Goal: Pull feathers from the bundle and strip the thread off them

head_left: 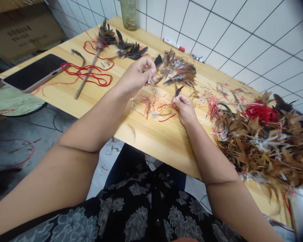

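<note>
My left hand (142,74) is raised over the table with thumb and fingers pinched on a small whitish wisp (150,80), too small to name surely. Just past its fingertips shows a dark feather tip (158,60); I cannot tell whether it is held or lying behind. My right hand (183,107), lower and to the right, pinches a small dark feather (178,90) that points upward. Between the hands, red string scraps (154,106) and whitish bits lie on the wood. A bundle of brown and grey feathers (179,69) rests just beyond both hands.
A big heap of brown feathers (262,144) with red string (262,112) covers the right side. To the left lie a phone (36,72), red cord (91,75), a feathered stick (87,75) and black feathers (131,50). Along the tiled wall are a bottle (128,15) and red marker (174,44).
</note>
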`<state>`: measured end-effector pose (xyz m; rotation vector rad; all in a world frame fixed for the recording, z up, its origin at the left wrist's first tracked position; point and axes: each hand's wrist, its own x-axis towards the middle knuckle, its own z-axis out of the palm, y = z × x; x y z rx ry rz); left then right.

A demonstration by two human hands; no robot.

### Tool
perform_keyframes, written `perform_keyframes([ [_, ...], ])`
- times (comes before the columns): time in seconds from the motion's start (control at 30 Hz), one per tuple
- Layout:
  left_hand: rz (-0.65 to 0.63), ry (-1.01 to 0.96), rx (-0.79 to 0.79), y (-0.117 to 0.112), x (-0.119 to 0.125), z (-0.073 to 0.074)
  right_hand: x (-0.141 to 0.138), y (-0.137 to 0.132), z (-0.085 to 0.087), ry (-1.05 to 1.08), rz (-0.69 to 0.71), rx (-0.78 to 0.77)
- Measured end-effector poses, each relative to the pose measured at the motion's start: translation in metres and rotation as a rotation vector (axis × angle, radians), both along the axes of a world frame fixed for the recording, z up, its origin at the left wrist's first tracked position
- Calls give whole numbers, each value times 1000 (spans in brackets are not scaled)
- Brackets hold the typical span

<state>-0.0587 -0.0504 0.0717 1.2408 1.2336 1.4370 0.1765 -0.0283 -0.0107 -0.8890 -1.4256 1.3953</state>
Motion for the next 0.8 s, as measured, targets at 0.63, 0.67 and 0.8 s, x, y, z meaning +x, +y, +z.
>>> perform_keyframes([
  [0.63,514,1074,-235,-34,-107,-12,-10,2,-4,-55,-152,94],
  [0.67,478,1109,-252,-37,-106,-11,-9,3,-5,-58,-159,101],
  [0.8,399,1146,-262,-47,-108,-6,-9,5,-9,-79,-164,112],
])
